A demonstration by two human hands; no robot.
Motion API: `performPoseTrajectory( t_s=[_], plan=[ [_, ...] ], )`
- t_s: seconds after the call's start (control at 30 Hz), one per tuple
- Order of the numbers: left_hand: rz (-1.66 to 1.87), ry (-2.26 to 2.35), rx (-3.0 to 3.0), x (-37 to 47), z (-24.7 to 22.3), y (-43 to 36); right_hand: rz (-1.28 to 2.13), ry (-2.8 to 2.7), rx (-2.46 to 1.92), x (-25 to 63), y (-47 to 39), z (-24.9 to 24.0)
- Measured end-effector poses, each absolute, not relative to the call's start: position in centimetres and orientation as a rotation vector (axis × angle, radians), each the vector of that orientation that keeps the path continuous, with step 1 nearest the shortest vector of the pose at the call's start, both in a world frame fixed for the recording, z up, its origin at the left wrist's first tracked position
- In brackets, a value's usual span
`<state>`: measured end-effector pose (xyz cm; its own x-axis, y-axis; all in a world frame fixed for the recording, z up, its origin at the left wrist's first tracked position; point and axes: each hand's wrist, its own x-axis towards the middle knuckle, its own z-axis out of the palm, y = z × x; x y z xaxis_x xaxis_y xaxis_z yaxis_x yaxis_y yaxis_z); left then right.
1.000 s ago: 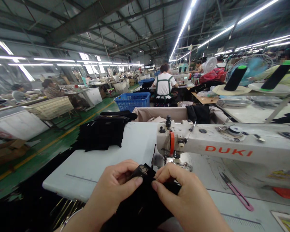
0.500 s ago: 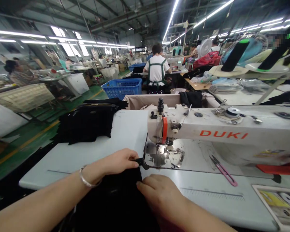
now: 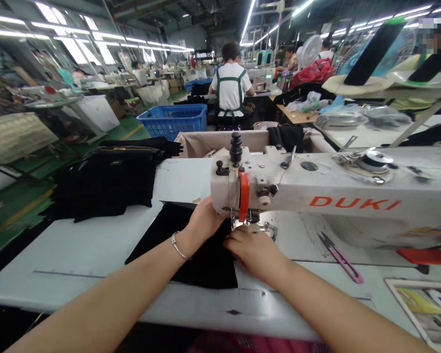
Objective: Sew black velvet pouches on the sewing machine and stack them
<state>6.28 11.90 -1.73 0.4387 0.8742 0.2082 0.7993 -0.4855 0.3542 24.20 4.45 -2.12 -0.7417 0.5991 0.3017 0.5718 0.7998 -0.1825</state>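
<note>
- As we look through the head view, we find the black cloth (image 3: pixel 209 267) spread on the pale table (image 3: pixel 69 245), its right edge close by the front end of the sewing machine (image 3: pixel 297 181).
- We see the left hand (image 3: pixel 205 219) over the cloth, its fingers partly hidden by the machine; we cannot tell how far open it is or whether it grips.
- The right hand (image 3: pixel 255 247) is loosely curled, fingertips at the cloth's right edge; we cannot tell if they pinch it.
- We judge the cloth roughly in place; we make out no seam, so how much stitching is done or left stays unclear.
- Of the pile of black pieces (image 3: pixel 106 184) at far left, we cannot say whether they are finished.
</note>
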Motion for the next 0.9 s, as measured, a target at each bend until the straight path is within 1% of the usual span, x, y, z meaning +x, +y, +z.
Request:
performPoseTrajectory(
  t_s=[0.17, 0.27, 0.47, 0.77, 0.9],
  plan=[
    [0.562, 1.424, 2.492, 5.8, -1.9, 7.5, 0.149, -2.566, -0.825, 25.2, 2.7, -3.4],
    [0.515, 1.293, 2.583, 5.1, -1.8, 5.5, 0.185, -2.497, -0.817, 25.4, 2.4, -3.9],
    [0.416, 1.113, 2.734, 4.2, -2.0, 6.2, 0.195, -2.494, -0.868, 25.0, 2.6, -4.0],
    [0.493, 1.117, 2.699, 4.5, -2.0, 5.1, 0.224, -2.386, -0.754, 25.3, 2.1, -3.8],
    [0.465, 1.121, 2.721, 4.7, -2.1, 4.9, 0.247, -2.401, -0.758, 25.4, 2.1, -3.8]
  ],
)
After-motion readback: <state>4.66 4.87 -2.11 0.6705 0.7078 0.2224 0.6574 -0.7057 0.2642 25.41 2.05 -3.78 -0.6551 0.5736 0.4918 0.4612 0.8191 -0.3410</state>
